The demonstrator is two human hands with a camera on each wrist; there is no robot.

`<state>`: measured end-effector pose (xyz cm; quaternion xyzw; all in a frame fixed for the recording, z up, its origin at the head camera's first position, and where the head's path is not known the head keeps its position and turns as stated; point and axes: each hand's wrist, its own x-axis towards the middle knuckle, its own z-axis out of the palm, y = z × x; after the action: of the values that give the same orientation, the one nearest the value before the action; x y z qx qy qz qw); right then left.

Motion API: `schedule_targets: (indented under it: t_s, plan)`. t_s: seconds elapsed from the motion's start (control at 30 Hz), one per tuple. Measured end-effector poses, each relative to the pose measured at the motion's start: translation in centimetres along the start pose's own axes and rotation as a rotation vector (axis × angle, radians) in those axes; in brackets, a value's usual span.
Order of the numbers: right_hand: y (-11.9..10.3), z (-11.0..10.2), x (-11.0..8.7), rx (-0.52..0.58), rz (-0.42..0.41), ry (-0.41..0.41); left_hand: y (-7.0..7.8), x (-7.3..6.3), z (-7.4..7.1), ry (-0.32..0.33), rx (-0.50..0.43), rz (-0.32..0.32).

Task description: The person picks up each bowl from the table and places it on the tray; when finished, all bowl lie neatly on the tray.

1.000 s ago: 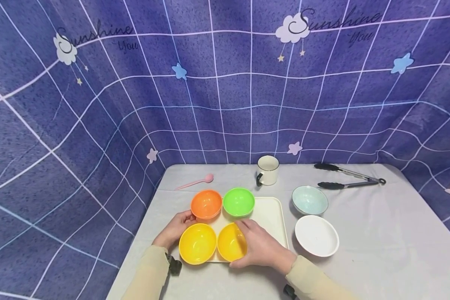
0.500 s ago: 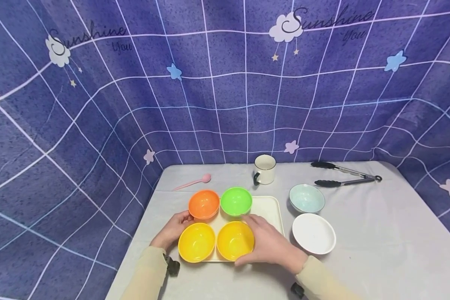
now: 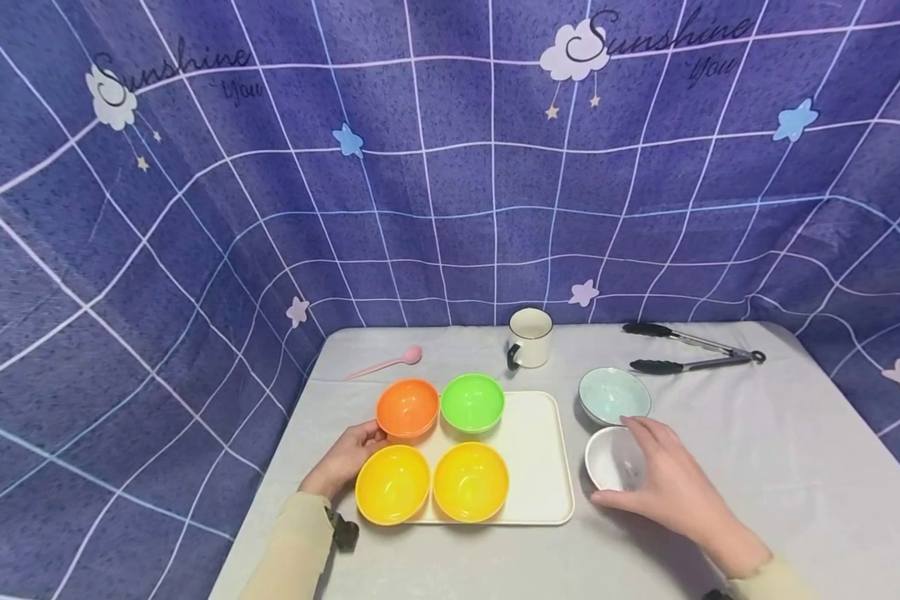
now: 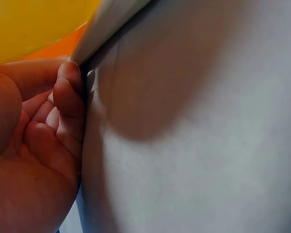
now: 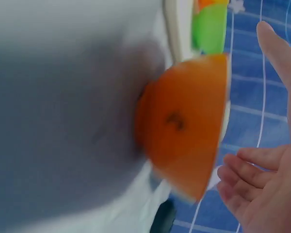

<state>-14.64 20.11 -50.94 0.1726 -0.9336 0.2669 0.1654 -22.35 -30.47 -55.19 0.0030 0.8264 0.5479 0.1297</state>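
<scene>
In the head view my left hand (image 3: pixel 349 460) is at the left edge of a cream tray (image 3: pixel 537 458), with curled fingers (image 4: pixel 68 94) gripping its rim in the left wrist view. Four-sided and shallow, the tray carries an orange bowl (image 3: pixel 408 408), a green bowl (image 3: pixel 472 403) and two yellow bowls, one at front left (image 3: pixel 393 485) and one at front right (image 3: pixel 471 482). My right hand (image 3: pixel 671 483) reaches over a bowl (image 3: pixel 611 460) with a white inside and orange outside (image 5: pixel 184 121). Its thumb and fingers are spread, apart from the bowl in the right wrist view.
Behind the white-lined bowl stands a pale blue bowl (image 3: pixel 613 397). A white mug (image 3: pixel 531 337) with a black handle is at the back, between a pink spoon (image 3: pixel 390 362) on the left and black-tipped tongs (image 3: pixel 690 365) on the right. A blue patterned curtain (image 3: pixel 450 167) hangs behind the table.
My right hand has let go of the front right yellow bowl, which sits on the tray, and has moved right to the white-lined bowl. The left hand stays at the tray's edge.
</scene>
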Motion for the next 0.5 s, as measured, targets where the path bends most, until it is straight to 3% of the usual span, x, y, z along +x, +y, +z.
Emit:
schedule_targets:
  t_s: [0.23, 0.5]
  plan:
    - [2.0, 0.4, -2.2, 0.056, 0.042, 0.061, -0.2, 0.1, -0.1, 0.01, 0.023, 0.007]
    - [2.4, 1.9, -2.6, 0.131, 0.084, 0.088, -0.1, 0.0, 0.0, 0.011, 0.007, -0.003]
